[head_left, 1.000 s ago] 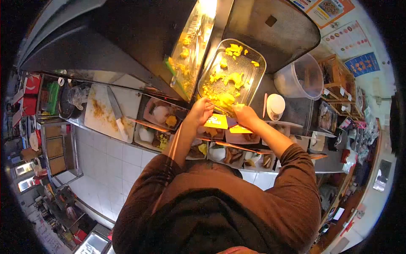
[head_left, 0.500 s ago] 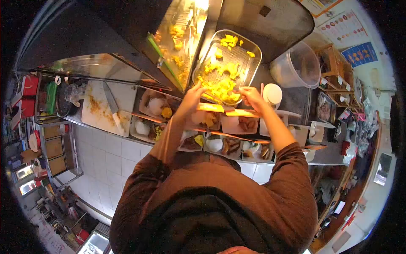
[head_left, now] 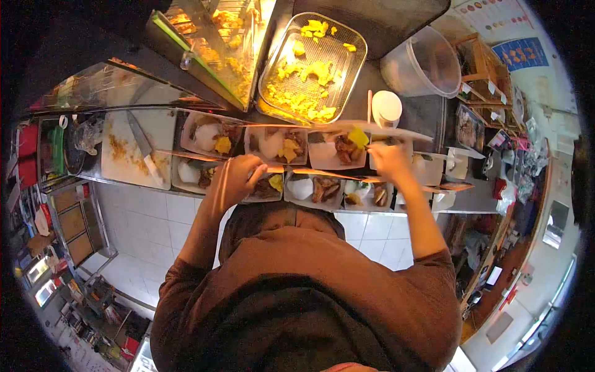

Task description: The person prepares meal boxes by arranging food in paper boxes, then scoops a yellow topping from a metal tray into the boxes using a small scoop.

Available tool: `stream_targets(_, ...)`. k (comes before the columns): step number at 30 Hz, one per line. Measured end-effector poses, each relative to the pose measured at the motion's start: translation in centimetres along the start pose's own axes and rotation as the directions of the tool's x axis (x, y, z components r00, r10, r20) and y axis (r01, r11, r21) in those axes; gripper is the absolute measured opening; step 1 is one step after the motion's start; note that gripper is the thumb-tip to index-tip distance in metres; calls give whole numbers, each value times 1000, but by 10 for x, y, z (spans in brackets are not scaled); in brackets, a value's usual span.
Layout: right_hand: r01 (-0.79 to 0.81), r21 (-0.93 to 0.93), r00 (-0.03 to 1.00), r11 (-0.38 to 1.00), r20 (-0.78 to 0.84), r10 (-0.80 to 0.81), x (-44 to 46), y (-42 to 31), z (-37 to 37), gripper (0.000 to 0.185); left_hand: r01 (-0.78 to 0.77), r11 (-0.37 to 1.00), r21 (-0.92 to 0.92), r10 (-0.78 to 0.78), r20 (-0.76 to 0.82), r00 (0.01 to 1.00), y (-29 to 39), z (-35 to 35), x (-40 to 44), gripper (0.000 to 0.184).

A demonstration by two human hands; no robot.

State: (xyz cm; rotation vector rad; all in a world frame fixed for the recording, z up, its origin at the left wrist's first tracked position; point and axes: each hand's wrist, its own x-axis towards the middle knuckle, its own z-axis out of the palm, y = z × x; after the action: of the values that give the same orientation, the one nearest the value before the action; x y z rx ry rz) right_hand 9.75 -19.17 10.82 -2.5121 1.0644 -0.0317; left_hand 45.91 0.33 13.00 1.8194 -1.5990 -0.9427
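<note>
Pinched at the fingertips of my right hand [head_left: 392,163] is a yellow egg piece [head_left: 358,137], held over a paper food box [head_left: 323,156] with browned meat in it. My left hand [head_left: 240,176] is over the front row of boxes, thumb and fingers apart, nothing visible in it. Between the hands stands another box with a white rice mound [head_left: 271,144], meat and a yellow piece. Behind the boxes, a metal mesh tray [head_left: 352,80] carries scattered yellow egg pieces, untouched by either hand. Several more filled boxes stand in two rows, partly covered by my hands.
To the left, a knife [head_left: 141,137] lies on a stained white cutting board [head_left: 118,166]. A lit glass display case [head_left: 214,68] stands behind on the left. A white-lidded container [head_left: 388,106] and a large clear plastic tub [head_left: 421,65] are at the right.
Both hands have come back from the tray to the boxes. The right one now has a yellow egg piece over a box. The view has shifted.
</note>
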Motion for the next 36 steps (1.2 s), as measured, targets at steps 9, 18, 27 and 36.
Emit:
stream_targets(9,-202,-220,978,954,12,209,-15,-9,24,18,-92,988,121,75,133,988,5,6,0,18)
stream_targets(18,-162,444,964,881,-120,238,89,-13,-67,27,-279,960,-13,252,-383,889,32,-6,77,16)
stream_targets(27,252,-475,964,843,52,-259,207,23,72,20,367,114,-923,-561,245,791,-16,27,153,86)
stream_targets(36,391,-615,920,684,252,-299,209,24,147,48,328,-256,-909,-489,415,768,-33,53,168,94)
